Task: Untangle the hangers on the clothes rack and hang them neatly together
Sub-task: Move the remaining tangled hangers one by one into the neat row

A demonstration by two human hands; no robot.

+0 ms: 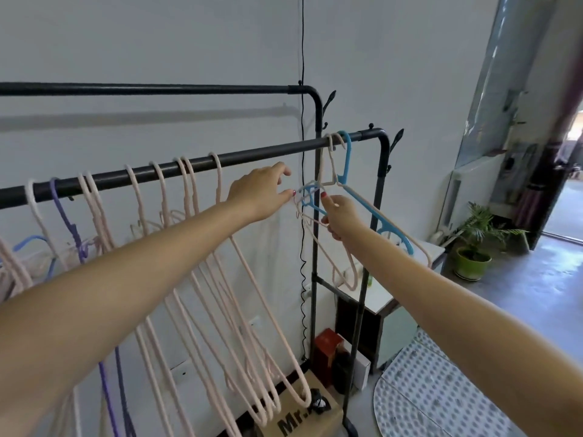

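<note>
A black clothes rack has a lower front bar [252,154] and a higher back bar [157,89]. Several pale pink hangers [217,263] and a purple hanger [67,219] hang spread along the front bar. At its right end a blue hanger [347,159] and two pink hangers [329,171] hang tangled together. My right hand [342,216] grips the shoulder of that tangled bunch. My left hand [262,192] reaches toward the bunch with fingers extended; its fingertips are at the hangers' left tips.
A cardboard box [303,414] and a red box [326,351] stand on the floor under the rack. A white-topped cabinet [378,298] stands behind the rack's right post, a potted plant [473,247] beyond it. A dotted mat [441,389] lies bottom right.
</note>
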